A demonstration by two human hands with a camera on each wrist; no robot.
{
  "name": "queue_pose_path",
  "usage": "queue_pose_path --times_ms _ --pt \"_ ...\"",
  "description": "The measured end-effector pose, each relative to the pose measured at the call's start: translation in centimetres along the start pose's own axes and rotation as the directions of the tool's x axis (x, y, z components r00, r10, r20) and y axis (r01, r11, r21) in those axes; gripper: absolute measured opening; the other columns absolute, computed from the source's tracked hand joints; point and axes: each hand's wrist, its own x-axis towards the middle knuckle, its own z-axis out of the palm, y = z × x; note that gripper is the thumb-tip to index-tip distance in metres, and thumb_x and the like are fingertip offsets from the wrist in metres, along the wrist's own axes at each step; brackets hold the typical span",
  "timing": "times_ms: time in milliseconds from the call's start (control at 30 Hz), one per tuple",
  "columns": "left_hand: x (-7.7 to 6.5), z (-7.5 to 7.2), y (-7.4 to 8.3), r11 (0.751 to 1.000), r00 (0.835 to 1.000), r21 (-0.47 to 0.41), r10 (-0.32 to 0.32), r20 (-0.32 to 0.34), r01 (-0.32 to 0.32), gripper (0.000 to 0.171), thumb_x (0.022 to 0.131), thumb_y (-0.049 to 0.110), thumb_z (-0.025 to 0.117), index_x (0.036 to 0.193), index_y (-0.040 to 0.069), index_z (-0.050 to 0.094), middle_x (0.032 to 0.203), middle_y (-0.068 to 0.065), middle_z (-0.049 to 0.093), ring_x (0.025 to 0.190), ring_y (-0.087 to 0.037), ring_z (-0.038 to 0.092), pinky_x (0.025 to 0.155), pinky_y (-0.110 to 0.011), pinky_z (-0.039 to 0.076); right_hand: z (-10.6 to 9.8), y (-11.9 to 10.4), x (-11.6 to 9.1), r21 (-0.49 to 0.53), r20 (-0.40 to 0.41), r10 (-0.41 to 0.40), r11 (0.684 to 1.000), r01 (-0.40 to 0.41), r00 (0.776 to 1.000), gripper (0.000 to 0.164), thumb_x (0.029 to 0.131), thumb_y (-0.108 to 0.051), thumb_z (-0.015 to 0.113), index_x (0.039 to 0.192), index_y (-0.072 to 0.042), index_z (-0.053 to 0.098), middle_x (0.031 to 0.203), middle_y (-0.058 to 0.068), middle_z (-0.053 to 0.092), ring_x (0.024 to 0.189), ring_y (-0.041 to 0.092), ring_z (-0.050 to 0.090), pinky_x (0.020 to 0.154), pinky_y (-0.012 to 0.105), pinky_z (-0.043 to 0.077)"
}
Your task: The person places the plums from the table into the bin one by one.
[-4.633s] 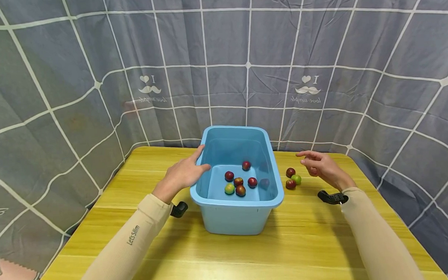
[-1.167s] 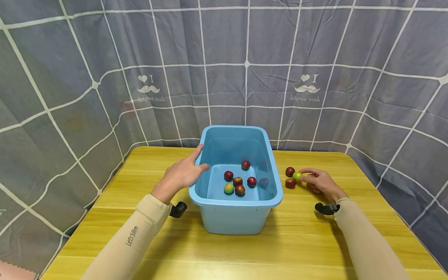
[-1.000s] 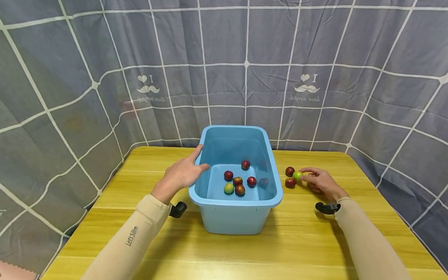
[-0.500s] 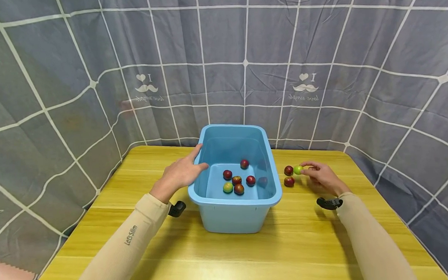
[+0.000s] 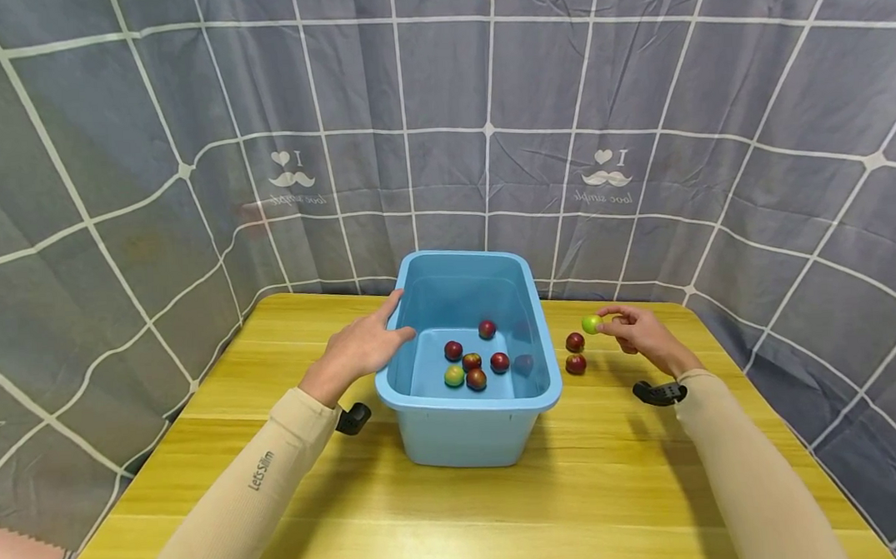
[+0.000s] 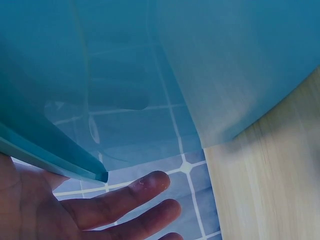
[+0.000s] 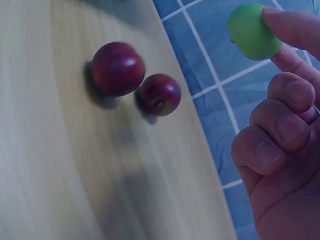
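My right hand [image 5: 644, 335] pinches a green plum [image 5: 591, 324] between thumb and index finger, raised above the table; its other fingers are curled in. In the right wrist view the green plum [image 7: 253, 31] hangs at the fingertips, a small nub on its side. Two dark red plums, a farther one [image 5: 575, 341] and a nearer one [image 5: 575, 364], lie on the table to its left. My left hand [image 5: 364, 346] rests on the left rim of a blue plastic tub [image 5: 453, 407], thumb over the rim. Its fingers [image 6: 127, 197] stretch out straight outside the wall in the left wrist view.
Inside the tub lie several red plums and one yellow-green plum [image 5: 455, 375]. The tub stands mid-table on a wooden tabletop [image 5: 443, 521]. A grey curtain [image 5: 441, 130] with white grid lines surrounds the table's back and sides.
My right hand came down to the green plum, pinched it and lifted it away from the two red ones, moving up and back. My left hand has stayed at the tub rim.
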Motion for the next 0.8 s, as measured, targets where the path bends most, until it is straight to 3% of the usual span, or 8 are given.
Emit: queue_pose_path --times_ms 533,800 --pt "0.1 0.0 0.0 1.0 1.0 -0.008 0.0 -0.005 0.0 0.078 0.098 0.054 0.044 0.163 0.036 0.005 0.161 -0.013 0.037 0.132 -0.042 0.053 0.078 -0.048 0.052 -0.9 -4.4 0.5 -0.066 0.009 -0.104 0.992 0.105 0.994 0.039 0.097 -0.026 0.068 0.126 -0.002 0.059 0.061 -0.003 0.04 0.05 0.017 0.029 0.05 0.032 0.03" --pt "0.1 0.0 -0.1 1.0 1.0 -0.005 -0.002 0.002 0.002 0.078 0.099 0.055 0.044 0.163 0.036 0.004 0.162 -0.014 0.036 0.132 -0.043 0.053 0.076 -0.047 0.052 -0.7 -7.5 1.2 -0.127 0.016 -0.114 0.985 0.115 0.993 0.043 0.096 -0.025 0.07 0.129 -0.001 0.057 0.064 -0.002 0.042 0.051 0.015 0.034 0.052 0.034 0.032"
